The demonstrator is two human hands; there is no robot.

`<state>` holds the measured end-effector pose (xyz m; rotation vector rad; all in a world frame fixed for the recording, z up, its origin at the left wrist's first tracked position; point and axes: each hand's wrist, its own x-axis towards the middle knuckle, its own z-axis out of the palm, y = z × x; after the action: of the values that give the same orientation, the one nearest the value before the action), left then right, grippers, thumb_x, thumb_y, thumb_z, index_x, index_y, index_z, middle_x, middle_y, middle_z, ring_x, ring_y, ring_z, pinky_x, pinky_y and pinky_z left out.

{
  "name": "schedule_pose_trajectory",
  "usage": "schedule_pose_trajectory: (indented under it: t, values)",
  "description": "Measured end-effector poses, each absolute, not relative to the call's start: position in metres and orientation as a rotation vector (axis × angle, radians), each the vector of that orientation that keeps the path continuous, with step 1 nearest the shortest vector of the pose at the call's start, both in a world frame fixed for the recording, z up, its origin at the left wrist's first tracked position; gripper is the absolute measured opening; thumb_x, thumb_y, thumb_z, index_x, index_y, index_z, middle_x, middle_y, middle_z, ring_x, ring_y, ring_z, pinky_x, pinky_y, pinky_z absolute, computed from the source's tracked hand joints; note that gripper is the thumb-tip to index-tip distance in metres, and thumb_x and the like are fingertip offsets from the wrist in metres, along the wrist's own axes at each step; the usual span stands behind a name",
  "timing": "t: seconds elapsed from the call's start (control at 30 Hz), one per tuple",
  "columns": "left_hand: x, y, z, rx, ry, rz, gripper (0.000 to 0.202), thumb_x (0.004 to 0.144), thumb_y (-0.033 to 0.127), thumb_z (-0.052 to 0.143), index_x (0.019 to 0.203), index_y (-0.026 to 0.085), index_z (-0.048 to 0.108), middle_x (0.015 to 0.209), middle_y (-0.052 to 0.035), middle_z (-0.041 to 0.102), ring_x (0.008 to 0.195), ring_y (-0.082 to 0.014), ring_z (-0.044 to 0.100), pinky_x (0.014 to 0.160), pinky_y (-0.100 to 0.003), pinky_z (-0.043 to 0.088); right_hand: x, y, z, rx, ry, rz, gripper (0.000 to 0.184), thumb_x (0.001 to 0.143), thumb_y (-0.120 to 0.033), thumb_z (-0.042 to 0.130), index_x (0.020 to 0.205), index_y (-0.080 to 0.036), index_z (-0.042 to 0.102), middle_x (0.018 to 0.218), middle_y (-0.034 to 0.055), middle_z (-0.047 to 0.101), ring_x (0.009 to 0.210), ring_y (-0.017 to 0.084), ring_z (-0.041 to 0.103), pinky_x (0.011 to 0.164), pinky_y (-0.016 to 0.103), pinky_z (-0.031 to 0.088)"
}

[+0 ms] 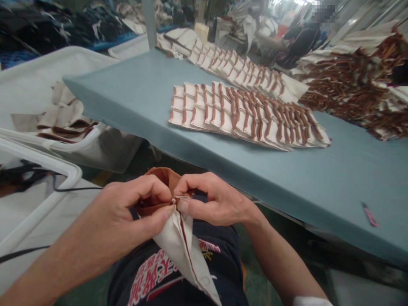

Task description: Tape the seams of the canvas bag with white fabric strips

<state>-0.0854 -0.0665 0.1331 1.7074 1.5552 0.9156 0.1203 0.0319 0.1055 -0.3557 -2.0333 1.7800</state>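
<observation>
My left hand (134, 208) and my right hand (207, 199) meet over my lap, both pinched on one cream fabric piece with brown trim (178, 242). The fingertips touch at its upper edge, where the brown lining folds out. The cream part hangs down over my dark printed shirt (159, 272). Whether a small tool sits between the fingers is too fine to make out.
A blue-grey table (134, 89) ahead carries two overlapping rows of cream-and-brown pieces (248, 114) and a big heap (360, 80) at the right. White bins (35, 80) with more pieces stand at the left. A small pink item (369, 214) lies near the table's edge. Another person works far behind.
</observation>
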Motion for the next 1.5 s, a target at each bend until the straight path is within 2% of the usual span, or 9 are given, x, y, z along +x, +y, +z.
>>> schedule_pose_trajectory:
  t: [0.2,0.4,0.5,0.67,0.83,1.03,1.23,1.33,1.5]
  values:
    - [-0.082,-0.068,0.129,1.798,1.603,0.905,0.022,0.086,0.031,0.064,0.068,0.025,0.073,0.056,0.0082,0.067,0.047,-0.0087,0.058,0.047,-0.015,0.042,0.119,0.032,0.106,-0.443,-2.056,1.78,0.014,0.096,-0.024,0.069,0.084,-0.019,0.063,0.078,-0.0057,0.057,0.069,0.01,0.048,0.07,0.024,0.043]
    - [-0.075,-0.071,0.137,1.93,1.682,0.957,0.024,0.085,0.029,0.058,0.064,0.025,0.069,0.052,0.0092,0.064,0.042,-0.007,0.056,0.045,-0.016,0.039,0.118,0.031,0.107,-0.49,-2.078,1.788,0.015,0.09,-0.03,0.073,0.084,-0.019,0.064,0.077,-0.0056,0.058,0.07,0.011,0.049,0.067,0.025,0.041]
    - [-0.071,-0.072,0.139,1.975,1.72,0.951,0.023,0.083,0.028,0.056,0.064,0.025,0.068,0.051,0.0092,0.062,0.041,-0.0068,0.054,0.045,-0.017,0.038,0.118,0.027,0.109,-0.558,-2.087,1.727,0.011,0.087,-0.026,0.069,0.081,-0.02,0.063,0.073,-0.0067,0.056,0.067,0.011,0.047,0.064,0.025,0.04]
    - [-0.073,-0.072,0.136,1.786,1.673,0.947,0.019,0.083,0.031,0.062,0.069,0.026,0.074,0.056,0.0083,0.068,0.045,-0.0087,0.059,0.046,-0.017,0.041,0.118,0.024,0.111,-0.561,-2.057,1.736,0.006,0.087,-0.02,0.065,0.081,-0.02,0.061,0.075,-0.0057,0.057,0.068,0.01,0.048,0.065,0.024,0.041]
    - [-0.084,-0.073,0.132,1.471,1.572,0.897,0.02,0.089,0.038,0.068,0.078,0.026,0.08,0.066,0.0052,0.074,0.062,-0.0141,0.07,0.056,-0.017,0.053,0.117,0.025,0.103,-0.38,-1.94,1.844,0.011,0.094,-0.021,0.069,0.085,-0.019,0.062,0.078,-0.0058,0.056,0.069,0.01,0.047,0.069,0.024,0.044]
    - [-0.089,-0.072,0.128,1.422,1.545,0.871,0.025,0.089,0.039,0.069,0.072,0.025,0.08,0.066,0.0025,0.075,0.058,-0.014,0.064,0.051,-0.018,0.047,0.113,0.024,0.093,-0.418,-1.879,1.894,0.017,0.093,-0.02,0.077,0.085,-0.02,0.062,0.078,-0.0062,0.057,0.07,0.01,0.049,0.07,0.024,0.044]
    - [-0.093,-0.074,0.121,1.4,1.56,0.831,0.025,0.083,0.043,0.067,0.07,0.025,0.078,0.066,0.0011,0.075,0.056,-0.0158,0.063,0.05,-0.021,0.047,0.112,0.018,0.092,-0.503,-2.005,1.403,0.02,0.089,-0.023,0.083,0.093,-0.021,0.063,0.09,-0.0024,0.066,0.079,0.014,0.061,0.077,0.028,0.05]
    - [-0.093,-0.075,0.122,1.37,1.592,0.825,0.025,0.079,0.045,0.067,0.067,0.025,0.077,0.064,0.0,0.076,0.055,-0.0177,0.066,0.049,-0.023,0.05,0.112,0.011,0.095,-0.467,-2.073,1.116,0.017,0.09,-0.019,0.077,0.087,-0.022,0.061,0.087,-0.0009,0.067,0.079,0.015,0.062,0.078,0.029,0.051]
    - [-0.086,-0.081,0.128,1.469,1.677,0.918,0.022,0.08,0.039,0.069,0.065,0.026,0.076,0.06,0.0034,0.074,0.052,-0.0145,0.065,0.049,-0.02,0.049,0.114,-0.002,0.105,-0.509,-2.077,0.91,0.013,0.089,-0.019,0.07,0.083,-0.022,0.059,0.082,0.0003,0.069,0.073,0.014,0.061,0.072,0.028,0.05]
